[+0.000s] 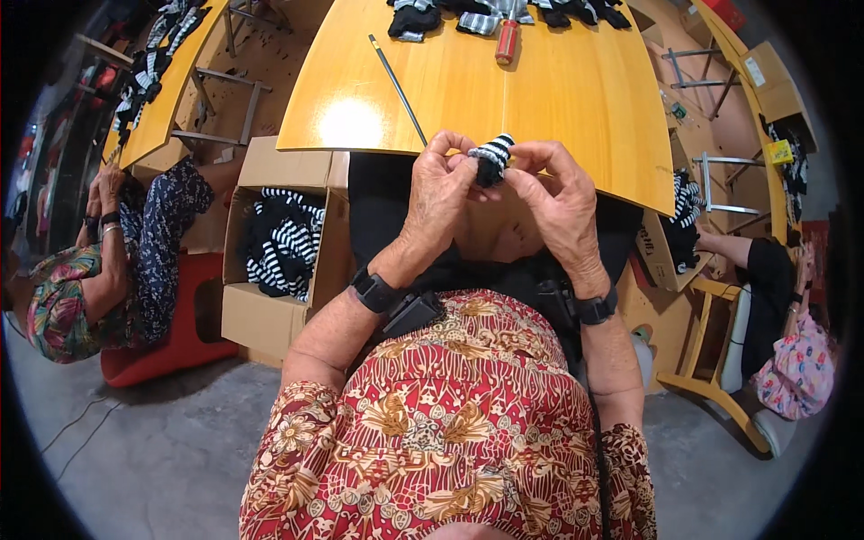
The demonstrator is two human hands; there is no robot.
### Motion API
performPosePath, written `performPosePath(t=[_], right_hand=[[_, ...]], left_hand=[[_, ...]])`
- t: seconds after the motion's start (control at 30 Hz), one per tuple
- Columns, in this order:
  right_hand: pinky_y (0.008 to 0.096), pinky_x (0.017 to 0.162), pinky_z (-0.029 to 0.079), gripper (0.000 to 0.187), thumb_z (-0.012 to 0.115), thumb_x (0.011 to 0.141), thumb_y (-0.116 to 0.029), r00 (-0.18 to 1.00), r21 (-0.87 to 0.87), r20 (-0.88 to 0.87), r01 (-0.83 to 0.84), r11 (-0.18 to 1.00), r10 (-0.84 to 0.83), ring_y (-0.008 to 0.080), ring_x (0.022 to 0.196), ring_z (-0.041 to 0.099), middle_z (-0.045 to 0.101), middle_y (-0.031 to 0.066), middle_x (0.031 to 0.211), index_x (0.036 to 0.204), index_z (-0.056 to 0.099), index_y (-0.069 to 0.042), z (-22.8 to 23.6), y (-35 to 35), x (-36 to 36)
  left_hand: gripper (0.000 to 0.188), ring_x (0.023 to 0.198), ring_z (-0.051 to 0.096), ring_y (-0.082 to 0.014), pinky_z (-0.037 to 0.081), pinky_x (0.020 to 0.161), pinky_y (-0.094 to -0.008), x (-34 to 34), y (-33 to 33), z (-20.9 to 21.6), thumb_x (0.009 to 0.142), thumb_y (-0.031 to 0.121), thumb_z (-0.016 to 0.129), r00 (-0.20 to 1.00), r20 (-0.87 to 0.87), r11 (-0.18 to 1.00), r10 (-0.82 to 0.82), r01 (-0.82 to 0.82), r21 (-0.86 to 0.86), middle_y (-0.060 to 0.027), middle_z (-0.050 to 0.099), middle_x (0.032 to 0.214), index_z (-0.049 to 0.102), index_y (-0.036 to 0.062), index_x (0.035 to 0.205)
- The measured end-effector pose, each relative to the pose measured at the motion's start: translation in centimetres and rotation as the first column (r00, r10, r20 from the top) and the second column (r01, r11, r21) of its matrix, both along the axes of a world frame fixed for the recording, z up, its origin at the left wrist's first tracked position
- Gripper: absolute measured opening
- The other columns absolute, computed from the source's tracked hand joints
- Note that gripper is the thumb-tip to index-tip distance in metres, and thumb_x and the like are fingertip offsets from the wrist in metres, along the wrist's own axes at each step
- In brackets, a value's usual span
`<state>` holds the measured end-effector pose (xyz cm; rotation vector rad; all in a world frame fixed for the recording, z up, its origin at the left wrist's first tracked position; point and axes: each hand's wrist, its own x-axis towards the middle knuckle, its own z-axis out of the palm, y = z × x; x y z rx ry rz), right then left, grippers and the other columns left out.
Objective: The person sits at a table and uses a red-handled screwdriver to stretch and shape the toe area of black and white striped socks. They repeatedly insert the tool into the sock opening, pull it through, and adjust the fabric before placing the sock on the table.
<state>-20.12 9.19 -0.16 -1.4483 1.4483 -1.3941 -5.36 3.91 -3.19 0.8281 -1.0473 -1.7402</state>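
Note:
A small black-and-white striped knit piece is held up between my two hands at the table's near edge; it is bunched, so I cannot tell whether it is a sock or a glove. On its left side, my left hand pinches it between thumb and fingers. My right hand grips the opposite side with thumb and forefinger, the other fingers curled. Near my left fingers lies a thin dark rod on the yellow table. Farther off rests a red-handled screwdriver.
Grey and black knit pieces lie along the table's far side. A cardboard box of striped knits stands at my left, another box at my right. Seated people work on both sides, one near a wooden chair.

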Motion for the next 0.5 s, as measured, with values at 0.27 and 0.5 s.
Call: performPosePath(t=[0.27, 0.5], right_hand=[[0.0238, 0.069, 0.052, 0.015, 0.069, 0.081, -0.002, 0.999, -0.039, -0.036, 0.017, 0.999, -0.018, 0.0097, 0.084, 0.061, 0.061, 0.0016, 0.087, 0.094, 0.062, -0.003, -1.2, -0.9, 0.2], [0.0242, 0.072, 0.053, 0.011, 0.065, 0.079, 0.002, 0.993, -0.013, 0.071, -0.093, 0.996, 0.093, 0.0090, 0.084, 0.059, 0.060, 0.0013, 0.085, 0.088, 0.059, -0.002, -0.2, -1.2, -1.2]], left_hand=[[0.015, 0.070, 0.067, -0.0128, 0.054, 0.060, -0.0208, -0.3, 0.7, -0.2, 0.098, 0.015, 0.054, 0.995, -0.017, 0.995, -0.099, 0.099, -0.021, -0.0082, 0.066, 0.088, 0.049, 0.0034, 0.106], [0.009, 0.064, 0.062, -0.0097, 0.051, 0.057, -0.0238, 0.5, -0.2, 1.5, 0.097, 0.000, 0.043, 0.954, 0.280, 0.904, -0.109, 0.212, -0.371, -0.0052, 0.062, 0.077, 0.052, 0.0000, 0.097]])
